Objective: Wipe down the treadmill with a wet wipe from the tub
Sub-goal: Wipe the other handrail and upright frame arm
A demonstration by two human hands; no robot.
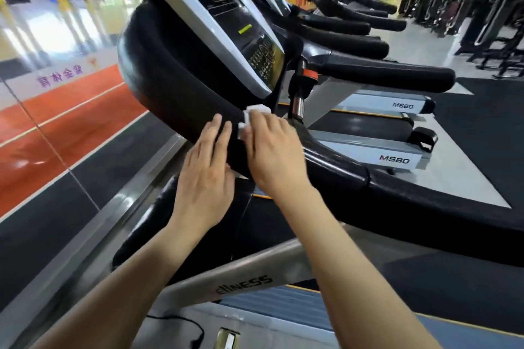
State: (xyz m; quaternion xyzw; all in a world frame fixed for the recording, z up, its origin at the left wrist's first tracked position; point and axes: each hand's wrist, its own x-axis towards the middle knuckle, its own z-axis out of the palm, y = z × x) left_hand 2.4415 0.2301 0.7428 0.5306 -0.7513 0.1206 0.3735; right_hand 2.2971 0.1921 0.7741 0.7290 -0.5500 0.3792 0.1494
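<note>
1. Closest in, a grey frame bar [241, 282] printed with partial lettering crosses below both forearms.
2. The left hand [205, 178] lies flat on the black console housing [175, 85] of the treadmill [354, 178], fingers straight and apart, its grip holding nothing.
3. Just beside it, the right hand [270, 150] presses a folded white wet wipe [252, 116] against that housing, fingers curled over the wipe.
4. Above sits the tilted display panel [226, 17].
5. Further back stands a row of other treadmills [354, 25].
</note>
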